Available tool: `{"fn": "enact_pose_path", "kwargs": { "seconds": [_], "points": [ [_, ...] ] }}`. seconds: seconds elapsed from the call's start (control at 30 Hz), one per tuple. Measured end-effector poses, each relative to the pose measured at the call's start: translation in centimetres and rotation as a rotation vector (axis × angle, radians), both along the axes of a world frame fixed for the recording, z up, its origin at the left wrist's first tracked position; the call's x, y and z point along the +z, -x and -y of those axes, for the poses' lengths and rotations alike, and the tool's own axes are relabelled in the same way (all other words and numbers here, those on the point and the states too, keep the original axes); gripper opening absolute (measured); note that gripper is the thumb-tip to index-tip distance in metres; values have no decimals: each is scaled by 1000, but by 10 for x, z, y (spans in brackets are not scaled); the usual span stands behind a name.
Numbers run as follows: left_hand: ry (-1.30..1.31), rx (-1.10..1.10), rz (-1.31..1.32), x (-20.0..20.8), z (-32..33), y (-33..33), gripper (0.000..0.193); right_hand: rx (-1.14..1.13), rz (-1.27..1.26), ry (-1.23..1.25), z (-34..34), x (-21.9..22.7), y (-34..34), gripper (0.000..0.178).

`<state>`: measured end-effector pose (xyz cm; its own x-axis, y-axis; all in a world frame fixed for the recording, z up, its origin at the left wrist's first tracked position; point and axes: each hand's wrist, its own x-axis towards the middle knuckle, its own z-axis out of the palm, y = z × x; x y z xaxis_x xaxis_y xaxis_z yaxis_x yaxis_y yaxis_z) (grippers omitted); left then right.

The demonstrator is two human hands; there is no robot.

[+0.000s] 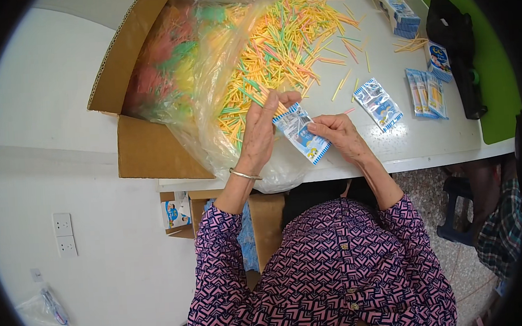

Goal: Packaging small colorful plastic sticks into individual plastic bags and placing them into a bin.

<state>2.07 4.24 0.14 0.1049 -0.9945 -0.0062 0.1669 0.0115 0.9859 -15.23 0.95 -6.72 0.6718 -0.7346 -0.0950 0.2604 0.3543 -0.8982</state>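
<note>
My left hand (262, 125) pinches a small bundle of thin coloured sticks (256, 95), green, orange and yellow. Their lower ends meet the top edge of a small blue and white plastic packet (302, 135); whether they are inside it I cannot tell. My right hand (343, 136) grips that packet by its right side, thumb on top. A large heap of loose yellow, orange, green and pink sticks (284, 43) lies just beyond my hands. To the right of my right hand, a flat blue and white packet (378, 105) rests on the table.
A cardboard box (154, 146) with a clear plastic bag (212, 77) of sticks lies open at left. Filled packets (426, 94) and packet stacks (402, 17) sit at right, beside a black object (457, 52). The white table's (414, 149) front edge runs near me; a dark stool (456, 212) stands below.
</note>
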Motion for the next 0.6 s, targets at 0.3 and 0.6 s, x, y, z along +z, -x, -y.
{"fn": "enact_pose_path", "kwargs": {
  "seconds": [0.3, 0.6],
  "points": [
    [-20, -50, -116, 3, -4, -10, 31, -65, -20, 108, 3, 3, -7, 24],
    [30, 93, -119, -6, 14, -40, 19, -76, -42, 160, 7, 0, -10, 24]
  ]
}}
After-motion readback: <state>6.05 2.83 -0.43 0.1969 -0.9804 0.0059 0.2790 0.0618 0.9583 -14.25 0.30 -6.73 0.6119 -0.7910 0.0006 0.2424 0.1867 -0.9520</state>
